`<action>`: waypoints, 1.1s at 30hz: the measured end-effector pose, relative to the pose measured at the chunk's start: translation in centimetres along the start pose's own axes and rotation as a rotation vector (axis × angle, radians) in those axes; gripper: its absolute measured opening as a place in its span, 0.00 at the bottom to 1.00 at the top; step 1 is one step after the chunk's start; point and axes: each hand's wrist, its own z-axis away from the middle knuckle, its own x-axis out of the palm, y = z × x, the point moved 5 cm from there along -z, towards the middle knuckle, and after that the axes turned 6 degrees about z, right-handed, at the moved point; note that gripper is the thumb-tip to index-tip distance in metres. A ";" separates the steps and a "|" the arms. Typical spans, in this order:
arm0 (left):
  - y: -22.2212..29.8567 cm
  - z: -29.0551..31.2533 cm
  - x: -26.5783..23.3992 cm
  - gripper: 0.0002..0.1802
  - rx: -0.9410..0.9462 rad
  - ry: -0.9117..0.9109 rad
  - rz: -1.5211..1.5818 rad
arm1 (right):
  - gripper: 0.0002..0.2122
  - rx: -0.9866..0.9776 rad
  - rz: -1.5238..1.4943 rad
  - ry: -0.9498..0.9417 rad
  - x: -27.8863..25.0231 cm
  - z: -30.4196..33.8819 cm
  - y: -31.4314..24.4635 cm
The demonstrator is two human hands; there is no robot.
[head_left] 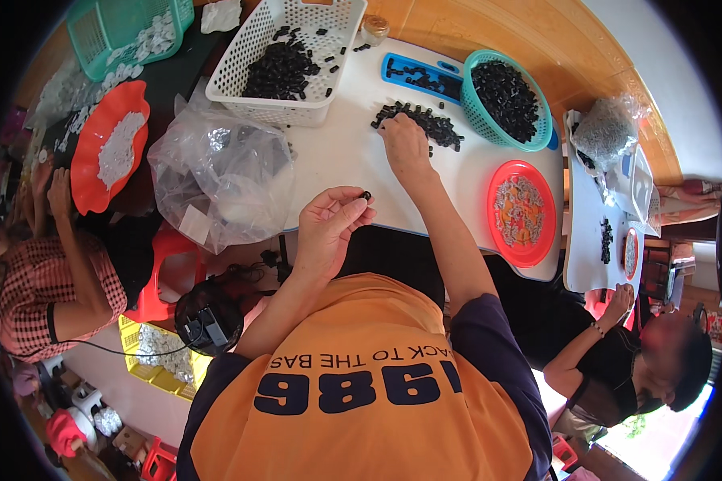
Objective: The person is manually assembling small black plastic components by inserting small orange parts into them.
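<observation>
My left hand (333, 220) is held palm up before the table's front edge. Its thumb and fingers pinch a small black cylindrical piece (366, 196). Farther forward, my right hand (405, 144) reaches over the tabletop with its fingers bent down at the left end of a loose pile of black pieces (437, 128). Those fingertips are partly hidden, so anything between them cannot be made out. Behind the pile lies a blue tray (393, 74) with more black pieces in it. A teal basket (477, 119), heaped with the same pieces, stands to its right.
A white perforated basket (293, 112) of black pieces stands back left, beside a clear plastic bag (217, 176). A red plate (521, 258) of small silvery parts sits at the right. People work at both sides; a red scalloped tray (88, 172) lies at the left person's hand.
</observation>
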 end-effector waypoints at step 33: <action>0.2 1.1 3.6 0.11 0.165 -0.200 -0.247 | 0.04 0.449 -1.569 -0.066 -13.3 10.5 -4.1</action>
